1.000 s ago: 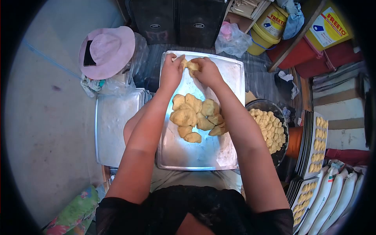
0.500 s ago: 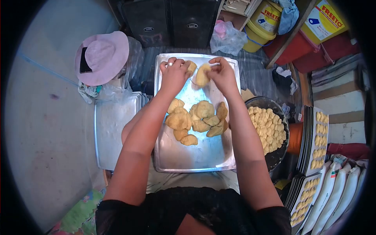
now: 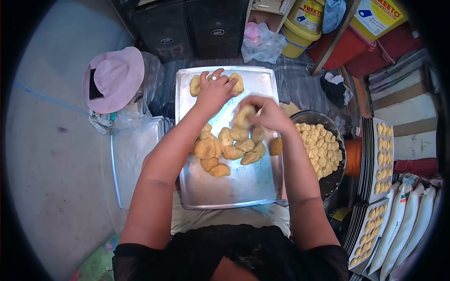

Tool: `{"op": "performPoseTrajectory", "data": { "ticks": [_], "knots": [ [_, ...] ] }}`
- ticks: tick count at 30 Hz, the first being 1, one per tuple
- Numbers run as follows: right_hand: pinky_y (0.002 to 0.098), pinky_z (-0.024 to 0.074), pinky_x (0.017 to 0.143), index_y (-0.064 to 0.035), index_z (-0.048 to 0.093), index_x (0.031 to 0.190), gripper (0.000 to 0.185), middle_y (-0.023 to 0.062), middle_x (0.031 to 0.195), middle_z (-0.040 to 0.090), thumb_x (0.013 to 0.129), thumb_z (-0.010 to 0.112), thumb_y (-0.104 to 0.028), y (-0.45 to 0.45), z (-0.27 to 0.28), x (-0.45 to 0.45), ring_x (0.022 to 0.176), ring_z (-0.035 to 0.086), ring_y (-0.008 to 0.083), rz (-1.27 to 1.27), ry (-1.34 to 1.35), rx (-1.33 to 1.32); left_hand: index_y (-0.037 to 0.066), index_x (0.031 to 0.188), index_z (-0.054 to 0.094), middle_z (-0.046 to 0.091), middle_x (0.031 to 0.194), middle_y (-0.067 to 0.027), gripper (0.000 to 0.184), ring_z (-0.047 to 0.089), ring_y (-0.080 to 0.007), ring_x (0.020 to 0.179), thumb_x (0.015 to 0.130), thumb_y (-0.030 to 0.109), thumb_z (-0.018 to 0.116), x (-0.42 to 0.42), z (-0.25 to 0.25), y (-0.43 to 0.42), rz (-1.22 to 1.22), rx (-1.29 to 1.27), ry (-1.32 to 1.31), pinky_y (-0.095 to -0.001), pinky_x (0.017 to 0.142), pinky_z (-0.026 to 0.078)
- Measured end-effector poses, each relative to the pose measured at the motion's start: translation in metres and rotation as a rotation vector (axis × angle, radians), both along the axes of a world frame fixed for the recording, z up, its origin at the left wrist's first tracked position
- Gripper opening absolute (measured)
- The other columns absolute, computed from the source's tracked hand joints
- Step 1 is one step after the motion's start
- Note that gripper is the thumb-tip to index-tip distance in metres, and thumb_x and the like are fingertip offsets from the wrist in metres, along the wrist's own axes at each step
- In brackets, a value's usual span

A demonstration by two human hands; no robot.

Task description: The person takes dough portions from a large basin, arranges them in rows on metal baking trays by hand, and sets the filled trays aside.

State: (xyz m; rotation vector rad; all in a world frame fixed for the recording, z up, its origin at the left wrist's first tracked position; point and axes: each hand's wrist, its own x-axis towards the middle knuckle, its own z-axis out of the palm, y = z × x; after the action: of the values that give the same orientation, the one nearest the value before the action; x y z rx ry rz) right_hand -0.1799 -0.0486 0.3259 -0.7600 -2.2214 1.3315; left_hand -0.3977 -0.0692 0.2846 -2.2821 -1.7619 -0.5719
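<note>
At the far end of a metal tray (image 3: 225, 194), my left hand (image 3: 213, 93) has its fingers apart, touching or just over two dough pieces. One dough piece (image 3: 194, 86) is left of it and another dough piece (image 3: 237, 83) is by its thumb. My right hand (image 3: 269, 114), smeared by motion, grips a dough piece (image 3: 244, 115) above the middle of the tray. Below it is a heap of yellow-brown dough pieces (image 3: 232, 151), with more dough pieces (image 3: 206, 147) to the left. A single dough lump (image 3: 275, 146) sits at the right rim, near my right forearm.
A round black pan (image 3: 333, 183) full of small dough balls stands on the right. Beyond it are stacked trays with shaped dough (image 3: 383, 159). Metal trays (image 3: 133, 150) and a pink hat (image 3: 119, 77) are on the left. Black speakers (image 3: 215, 47) stand behind.
My right hand has come nearer with a dough piece, over the heap. My left hand is now between two dough pieces at the far end. The whole view has shifted slightly.
</note>
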Motion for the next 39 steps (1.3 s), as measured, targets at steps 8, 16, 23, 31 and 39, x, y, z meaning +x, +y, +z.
{"op": "performPoseTrajectory", "data": {
  "ticks": [8, 16, 23, 31, 39],
  "knots": [
    [0.0436, 0.0487, 0.093, -0.0102, 0.072, 0.119, 0.041, 0.0211, 0.114, 0.064, 0.08, 0.074, -0.022, 0.068, -0.069, -0.028, 0.105, 0.061, 0.0366, -0.773, -0.227, 0.57, 0.014, 0.129, 0.063, 0.058, 0.124, -0.0075, 0.049, 0.045, -0.0286, 0.128, 0.084, 0.032, 0.071, 0.009, 0.014, -0.007, 0.078, -0.046, -0.072, -0.0539, 0.104, 0.026],
    [0.043, 0.0472, 0.094, -0.0068, 0.072, 0.115, 0.037, 0.0161, 0.121, 0.066, 0.079, 0.069, -0.014, 0.062, -0.065, -0.034, 0.106, 0.06, 0.0346, -0.65, -0.114, 0.379, 0.013, 0.129, 0.064, 0.062, 0.12, -0.0089, 0.045, 0.05, -0.0269, 0.12, 0.085, 0.023, 0.069, -0.02, 0.001, -0.021, 0.238, 0.004, -0.12, -0.0473, 0.101, 0.029],
    [0.045, 0.0303, 0.099, -0.012, 0.067, 0.126, 0.049, 0.0048, 0.115, 0.067, 0.079, 0.072, -0.025, 0.031, -0.024, -0.057, 0.118, 0.049, 0.027, -0.443, -0.342, 0.664, 0.014, 0.127, 0.065, 0.065, 0.118, -0.0078, 0.041, 0.052, -0.026, 0.117, 0.088, 0.027, 0.067, -0.018, 0.0, -0.009, 0.253, -0.046, -0.065, -0.0472, 0.101, 0.029],
    [0.0434, 0.0423, 0.09, -0.0096, 0.068, 0.12, 0.05, 0.0101, 0.112, 0.067, 0.074, 0.079, -0.025, 0.014, -0.019, -0.052, 0.103, 0.058, 0.0287, -0.4, -0.241, 0.529, 0.013, 0.129, 0.063, 0.053, 0.137, -0.0131, 0.046, 0.048, -0.0351, 0.126, 0.085, 0.024, 0.068, -0.039, 0.002, -0.048, 0.433, 0.002, -0.23, -0.0503, 0.104, 0.035],
    [0.0346, 0.0546, 0.078, -0.0025, 0.07, 0.107, 0.035, 0.0119, 0.098, 0.07, 0.072, 0.072, -0.006, -0.028, -0.021, -0.006, 0.089, 0.068, 0.0254, -0.022, -0.266, -0.106, 0.005, 0.123, 0.059, 0.06, 0.116, -0.0167, 0.041, 0.057, -0.0335, 0.111, 0.086, 0.017, 0.071, -0.045, 0.001, -0.125, 0.039, -0.515, -0.525, -0.0407, 0.095, 0.046]
  ]
}}
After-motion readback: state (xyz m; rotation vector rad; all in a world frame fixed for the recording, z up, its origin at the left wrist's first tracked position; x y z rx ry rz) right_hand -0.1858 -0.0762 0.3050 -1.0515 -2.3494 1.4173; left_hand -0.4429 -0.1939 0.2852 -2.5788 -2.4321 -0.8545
